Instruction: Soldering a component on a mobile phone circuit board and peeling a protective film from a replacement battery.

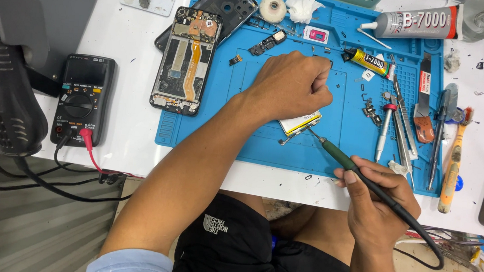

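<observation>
Battery [300, 123] under left hand [290, 84], iron tip touching

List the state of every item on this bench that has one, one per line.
Opened black smartphone: back off, insides exposed.
Black rear cover: detached, lying beside it.
Black multimeter: leads plugged in, screen blank.
Silver flat battery: pinned under left hand.
Green-handled soldering iron: held in right hand, tip at battery.
Large grey glue tube: lying flat.

At frame centre, the left hand [291, 84] presses a flat battery [300, 123] onto the blue repair mat [331, 147] while the right hand [381, 198] holds a soldering iron [341, 157] to its edge.
</observation>
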